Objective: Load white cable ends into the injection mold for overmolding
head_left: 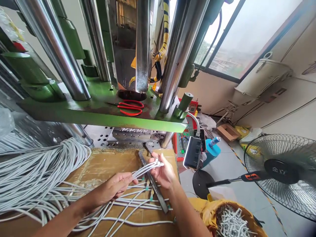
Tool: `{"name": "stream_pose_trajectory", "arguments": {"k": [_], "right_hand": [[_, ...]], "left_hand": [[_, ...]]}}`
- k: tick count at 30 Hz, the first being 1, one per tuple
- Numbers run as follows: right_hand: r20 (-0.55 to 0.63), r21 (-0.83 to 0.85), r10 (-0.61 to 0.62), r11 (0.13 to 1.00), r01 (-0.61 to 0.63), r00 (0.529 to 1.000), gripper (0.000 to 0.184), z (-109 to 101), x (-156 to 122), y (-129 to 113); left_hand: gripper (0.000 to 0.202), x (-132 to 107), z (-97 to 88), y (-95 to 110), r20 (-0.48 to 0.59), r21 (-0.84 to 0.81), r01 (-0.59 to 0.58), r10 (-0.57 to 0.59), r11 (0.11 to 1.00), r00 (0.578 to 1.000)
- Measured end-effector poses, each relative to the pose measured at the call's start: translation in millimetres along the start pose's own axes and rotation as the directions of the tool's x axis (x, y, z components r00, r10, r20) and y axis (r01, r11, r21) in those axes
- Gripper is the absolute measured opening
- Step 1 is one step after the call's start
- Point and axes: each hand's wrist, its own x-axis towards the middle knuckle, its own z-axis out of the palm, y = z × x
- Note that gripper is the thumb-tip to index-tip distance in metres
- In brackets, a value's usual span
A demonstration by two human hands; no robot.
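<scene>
Several white cables (142,170) run between my two hands above the cardboard-covered bench. My left hand (118,184) is closed around them some way back from their ends. My right hand (161,171) is cupped, palm up, with the cables' white molded ends (158,162) resting on its fingers and palm, the thumb beside them. Just under the cables lies a long grey metal bar (154,182), slanting across the bench. More loose cables (138,222), some with green bits at their ends, lie below my hands. A big bundle of cable (61,168) spreads to the left.
A green press plate (98,115) with steel columns stands in front, red-handled scissors (130,107) on it. Below it sits a metal mold (132,134). At right are a black control box (192,153), a fan (276,171) and a yellow sack (208,214) of white scraps.
</scene>
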Motion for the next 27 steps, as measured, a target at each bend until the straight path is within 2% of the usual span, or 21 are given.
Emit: {"name": "stream_pose_trajectory", "arguments": {"k": [4, 12, 17, 20, 22, 24, 25, 26, 27], "right_hand": [[0.002, 0.05, 0.042, 0.998, -0.042, 0.999, 0.032, -7.0, 5.9, 4.2], [-0.013, 0.065, 0.1, 0.993, -0.099, 0.995, 0.031, -9.2, 8.3, 8.2], [-0.044, -0.008, 0.119, 0.993, -0.12, 0.992, 0.029, -2.8, 8.4, 10.9], [-0.068, -0.111, 0.113, 0.987, -0.12, 0.991, 0.033, 5.9, 4.0, 10.7], [-0.071, -0.193, 0.116, 0.973, -0.128, 0.991, 0.044, 11.3, -8.2, 7.6], [-0.094, -0.373, 0.075, 0.922, -0.105, 0.993, 0.057, 12.7, -29.3, 2.7], [-0.116, -0.536, 0.006, 0.841, -0.067, 0.993, 0.058, 10.9, -42.2, 0.4], [-0.126, -0.721, -0.09, 0.692, -0.029, 0.988, 0.053, 7.4, -55.5, -1.2], [-0.112, -0.88, -0.19, 0.476, -0.009, 0.975, 0.046, 2.3, -68.4, -1.9]], "left_hand": [[0.054, -3.2, -0.9, 3.2, 0.012, 0.03, -0.049, 0.049, 0.998, 0.999], [0.055, -5.8, 2.0, 5.1, 0.024, 0.04, -0.059, 0.058, 0.997, 0.998], [0.053, -5.1, 5.5, 2.7, 0.065, 0.023, -0.102, 0.1, 0.995, 0.993], [0.054, -8.9, 7.5, -3.8, 0.05, -0.035, -0.086, 0.088, 0.996, 0.995], [0.053, -17.4, 3.5, -8.5, -0.044, -0.159, -0.058, 0.052, 0.986, 0.998], [0.047, -31.3, -8.8, -11.0, -0.242, -0.355, -0.112, 0.024, 0.928, 0.97], [0.04, -39.8, -18.4, -10.7, -0.377, -0.445, -0.195, 0.014, 0.874, 0.926], [0.031, -48.7, -29.8, -9.2, -0.512, -0.506, -0.302, 0.0, 0.808, 0.859], [0.021, -57.4, -42.7, -6.5, -0.631, -0.529, -0.414, -0.017, 0.74, 0.775]]}}
